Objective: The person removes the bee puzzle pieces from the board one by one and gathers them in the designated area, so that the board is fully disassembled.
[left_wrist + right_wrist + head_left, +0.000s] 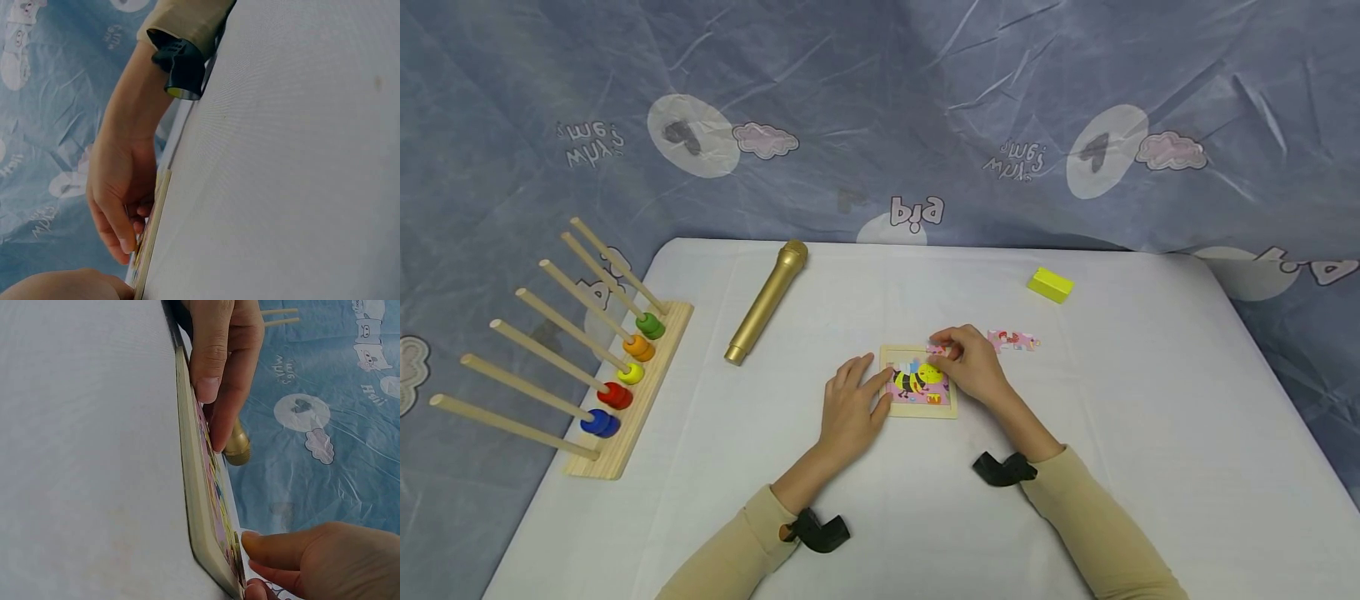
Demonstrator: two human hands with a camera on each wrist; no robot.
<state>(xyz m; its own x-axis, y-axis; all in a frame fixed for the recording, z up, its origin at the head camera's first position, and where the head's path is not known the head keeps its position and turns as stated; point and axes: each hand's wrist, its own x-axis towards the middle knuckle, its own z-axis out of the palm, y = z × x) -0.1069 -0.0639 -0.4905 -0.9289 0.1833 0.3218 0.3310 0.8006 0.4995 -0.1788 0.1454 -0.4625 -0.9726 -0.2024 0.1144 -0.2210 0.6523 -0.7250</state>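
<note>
- Pink puzzle piece [937, 348] sits pinched in the fingers [950, 344] of the right hand [973, 367], held at the far right corner of the puzzle tray [952, 412]; the piece lies just beyond the fingertips, on the side away from the person, over the tray's top edge; whether it already rests in its slot I cannot tell
- right hand curls over the tray's right side, knuckles up; the right wrist view shows its fingertips [259, 540] low against the tray's picture face
- left hand [850, 408] lies flat on the desk [1150, 400] at the tray's left edge, fingers [880, 382] straight and slightly spread, the tips pressing on the left rim and the near left corner; the right wrist view shows a fingertip [208, 387] bearing on the tray's edge, so this hand seems to steady the frame
- tray lies square to the person, midway between the two hands; a yellow bee picture [917, 379] fills most of it, so the open place appears to be the far right corner, nearer the right hand
- a second loose piece [1013, 340], pink too, lies on the desk just right of the right hand, apart from the tray, its long axis running left to right
- farther out: a yellow block [1050, 284] at the far right, a gold microphone [767, 302] slanting at the far left, and a wooden peg rack [625, 400] with coloured rings along the left border
</note>
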